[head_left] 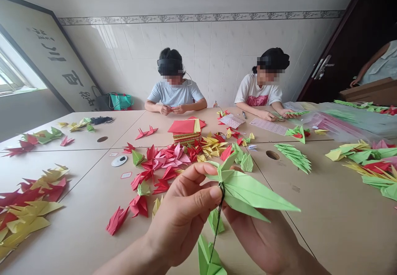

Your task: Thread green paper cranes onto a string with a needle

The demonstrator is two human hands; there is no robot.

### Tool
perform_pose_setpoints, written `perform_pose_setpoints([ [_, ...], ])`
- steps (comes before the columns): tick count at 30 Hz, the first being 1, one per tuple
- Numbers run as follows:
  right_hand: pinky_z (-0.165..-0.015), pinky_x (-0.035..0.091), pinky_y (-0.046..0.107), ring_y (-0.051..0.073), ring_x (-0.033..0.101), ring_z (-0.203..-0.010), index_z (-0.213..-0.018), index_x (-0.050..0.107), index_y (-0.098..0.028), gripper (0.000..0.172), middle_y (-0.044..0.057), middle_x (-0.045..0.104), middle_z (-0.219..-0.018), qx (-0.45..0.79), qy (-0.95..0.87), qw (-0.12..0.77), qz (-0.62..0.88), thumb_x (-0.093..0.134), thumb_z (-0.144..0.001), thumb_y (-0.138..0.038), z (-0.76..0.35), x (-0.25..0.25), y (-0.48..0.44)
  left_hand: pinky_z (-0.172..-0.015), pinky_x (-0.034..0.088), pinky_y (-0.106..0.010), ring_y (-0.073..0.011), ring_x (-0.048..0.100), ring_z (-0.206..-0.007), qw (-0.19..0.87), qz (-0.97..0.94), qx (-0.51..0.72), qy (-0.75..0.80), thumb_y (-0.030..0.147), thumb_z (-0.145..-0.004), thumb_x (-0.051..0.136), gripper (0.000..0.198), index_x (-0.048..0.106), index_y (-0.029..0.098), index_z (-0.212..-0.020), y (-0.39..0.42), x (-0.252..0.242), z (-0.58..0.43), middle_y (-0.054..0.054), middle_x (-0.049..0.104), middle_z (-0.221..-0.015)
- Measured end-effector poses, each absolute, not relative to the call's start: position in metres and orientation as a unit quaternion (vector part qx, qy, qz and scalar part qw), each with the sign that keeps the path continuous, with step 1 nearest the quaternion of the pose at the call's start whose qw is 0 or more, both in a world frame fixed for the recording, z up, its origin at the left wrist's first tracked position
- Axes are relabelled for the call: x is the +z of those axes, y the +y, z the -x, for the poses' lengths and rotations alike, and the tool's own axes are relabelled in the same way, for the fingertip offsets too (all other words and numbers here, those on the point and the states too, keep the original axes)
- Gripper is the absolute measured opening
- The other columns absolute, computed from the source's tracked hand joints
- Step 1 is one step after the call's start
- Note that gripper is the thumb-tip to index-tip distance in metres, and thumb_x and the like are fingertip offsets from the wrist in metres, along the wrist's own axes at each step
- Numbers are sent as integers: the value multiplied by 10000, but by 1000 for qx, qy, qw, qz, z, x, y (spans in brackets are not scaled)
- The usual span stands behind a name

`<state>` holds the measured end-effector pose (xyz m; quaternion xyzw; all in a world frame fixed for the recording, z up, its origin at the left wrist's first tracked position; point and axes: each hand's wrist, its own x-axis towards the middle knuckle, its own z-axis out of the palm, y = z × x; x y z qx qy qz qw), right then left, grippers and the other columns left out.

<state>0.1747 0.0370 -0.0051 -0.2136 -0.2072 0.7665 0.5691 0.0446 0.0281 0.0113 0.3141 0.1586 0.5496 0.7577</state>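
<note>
In front of me is a light-green origami crane (pixel 257 190) with long pointed wings. My left hand (pixel 182 213) pinches it near its folded neck, thumb beside a black string (pixel 219 213) looped there. From that loop the string runs down to another green origami crane (pixel 209 256) at the bottom edge of the view. My right hand (pixel 263 233) holds the crane from behind and below; most of its fingers are hidden by the paper. Between my wrists, one more green folded piece (pixel 216 221) lies on the table.
Loose red, pink and yellow cranes (pixel 167 157) cover the table's middle, near a stack of coloured paper (pixel 185 131). Strung cranes lie at left (pixel 31 200) and right (pixel 372 163). Two people (pixel 175 93) (pixel 260 91) sit opposite, handling paper. Cable holes (pixel 273 155) pierce the tabletop.
</note>
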Motion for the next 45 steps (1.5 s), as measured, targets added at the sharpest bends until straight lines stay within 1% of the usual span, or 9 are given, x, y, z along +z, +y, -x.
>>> perform_pose_setpoints([
  [7, -594, 534, 184, 103, 622, -634, -658, 720, -241, 257, -38, 700, -688, 780, -203, 560, 190, 926, -506, -261, -177, 2, 41, -789, 498, -170, -81, 655, -796, 758, -318, 548, 154, 41, -810, 676, 193, 679, 196, -925, 26, 11, -46, -6, 724, -869],
  [13, -603, 534, 199, 98, 618, -634, -730, 708, -240, 176, -30, 695, -719, 741, -218, 597, 216, 858, -657, -296, -180, 3, 45, -769, 470, -157, -67, 613, -761, 731, -336, 567, 179, 65, -807, 687, 172, 673, 200, -912, 29, 10, -47, 12, 688, -835],
  [18, -573, 529, 189, 97, 619, -615, -698, 693, -211, 232, -23, 686, -710, 753, -227, 570, 239, 883, -604, -304, -183, 5, 48, -787, 475, -183, -86, 620, -801, 723, -349, 570, 175, 76, -799, 695, 175, 668, 209, -909, 30, 8, -48, 8, 686, -862],
  [21, -555, 521, 178, 88, 614, -598, -709, 678, -205, 210, -27, 673, -689, 749, -247, 570, 230, 860, -652, -292, -184, 7, 50, -784, 483, -196, -103, 633, -821, 726, -357, 561, 175, 92, -794, 705, 176, 664, 212, -916, 31, 7, -47, -3, 698, -876],
  [25, -576, 512, 161, 82, 624, -650, -752, 644, -228, 149, -33, 681, -734, 641, -341, 654, 212, 789, -760, -262, -183, 6, 47, -780, 489, -186, -98, 639, -825, 722, -360, 565, 175, 121, -793, 723, 173, 673, 212, -932, 32, 8, -44, 2, 709, -892],
  [30, -716, 536, 159, 69, 637, -772, -823, 643, -268, 88, -50, 654, -808, 509, -421, 721, 210, 728, -832, -248, -187, 6, 41, -697, 474, -151, -74, 633, -744, 698, -388, 570, 194, 91, -809, 709, 177, 685, 226, -921, 32, 12, -42, 20, 714, -832],
  [36, -580, 607, 180, 139, 735, -739, -778, 646, -235, 146, -48, 680, -812, 634, -309, 660, 257, 789, -759, -262, -199, 13, 53, -723, 491, -162, -71, 616, -727, 687, -416, 562, 196, 121, -817, 711, 185, 699, 245, -954, 29, 15, -36, 24, 703, -801],
  [41, -512, 581, 102, 127, 743, -774, -765, 671, -191, 153, -25, 738, -841, 728, -198, 600, 266, 814, -709, -189, -208, 20, 64, -719, 487, -149, -78, 597, -772, 668, -425, 567, 227, 109, -801, 713, 168, 688, 217, -927, 32, 14, -34, 8, 682, -868],
  [45, -530, 561, 58, 90, 728, -737, -724, 662, -179, 146, -47, 709, -699, 750, -180, 585, 250, 803, -701, -152, -218, 22, 70, -680, 483, -160, -91, 583, -741, 664, -425, 564, 246, 132, -809, 690, 138, 671, 208, -923, 34, 14, -32, -1, 651, -816],
])
